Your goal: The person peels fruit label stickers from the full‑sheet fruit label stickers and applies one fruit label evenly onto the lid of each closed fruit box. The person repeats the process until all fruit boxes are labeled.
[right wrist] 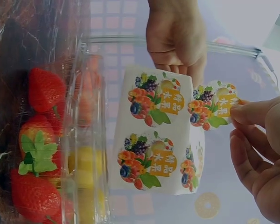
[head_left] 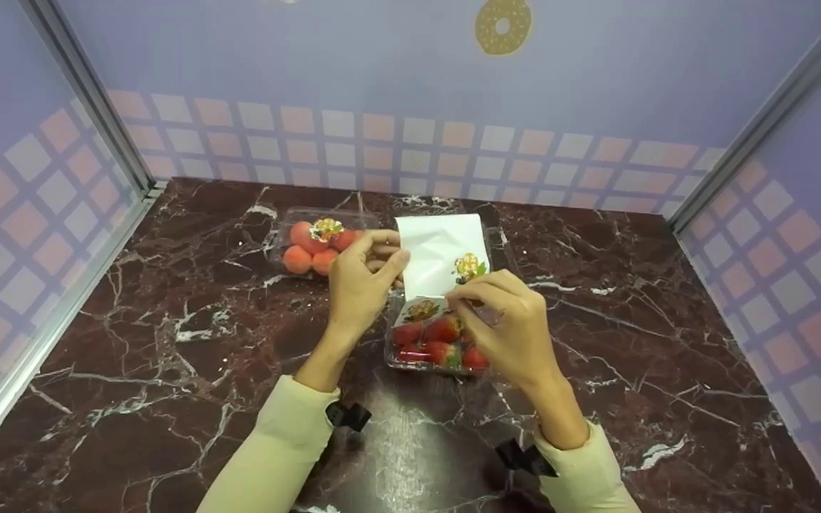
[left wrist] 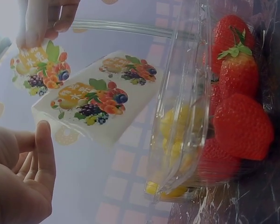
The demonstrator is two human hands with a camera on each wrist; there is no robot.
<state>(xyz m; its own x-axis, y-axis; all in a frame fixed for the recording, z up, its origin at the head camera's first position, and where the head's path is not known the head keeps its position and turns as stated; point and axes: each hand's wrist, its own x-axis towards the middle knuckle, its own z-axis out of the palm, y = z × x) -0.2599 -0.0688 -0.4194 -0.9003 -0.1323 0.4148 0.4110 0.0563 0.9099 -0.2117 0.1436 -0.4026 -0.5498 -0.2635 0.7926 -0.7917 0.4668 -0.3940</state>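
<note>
My left hand [head_left: 364, 285] holds the left edge of a white sticker sheet [head_left: 439, 246], which is bent over, with fruit-print stickers on it. Thumb and fingertips of my right hand [head_left: 510, 328] pinch a single loose fruit sticker [right wrist: 212, 109]. This sticker hangs off the sheet's edge, as the left wrist view also shows. Just below both hands lies a clear plastic box of strawberries [head_left: 439, 353], partly covered by the sheet and right hand in the head view.
Left of the strawberries, a clear box of round orange-red fruit [head_left: 300, 258] bears a fruit sticker [head_left: 326, 229]. Behind the strawberries, yellow fruit [right wrist: 86, 170] shows through clear plastic in the wrist views. Patterned wall panels [head_left: 382, 64] enclose the dark marbled table [head_left: 168, 399].
</note>
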